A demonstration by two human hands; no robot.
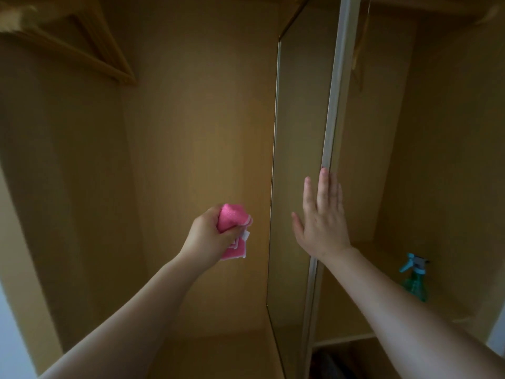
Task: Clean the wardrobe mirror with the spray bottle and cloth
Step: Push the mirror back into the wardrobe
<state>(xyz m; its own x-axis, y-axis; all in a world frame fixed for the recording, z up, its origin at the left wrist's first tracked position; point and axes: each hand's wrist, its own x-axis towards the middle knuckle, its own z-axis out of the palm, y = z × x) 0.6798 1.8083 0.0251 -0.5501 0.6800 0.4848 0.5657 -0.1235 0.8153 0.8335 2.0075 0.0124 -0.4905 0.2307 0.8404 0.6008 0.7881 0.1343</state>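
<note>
A tall narrow mirror (299,138) with a thin gold rim hangs on the inner face of a wardrobe door, seen almost edge-on at centre right. My left hand (210,235) is closed around a bunched pink cloth (232,218), held in the air just left of the mirror. My right hand (322,217) lies flat with fingers spread against the door's pale edge (337,86). A teal spray bottle (415,277) stands upright on a wardrobe shelf at the right, partly behind my right forearm.
The wardrobe's wooden back panel (196,132) fills the middle. Wooden hangers (82,47) hang at the upper left. The shelf (388,305) on the right carries the bottle, with a dark space below it.
</note>
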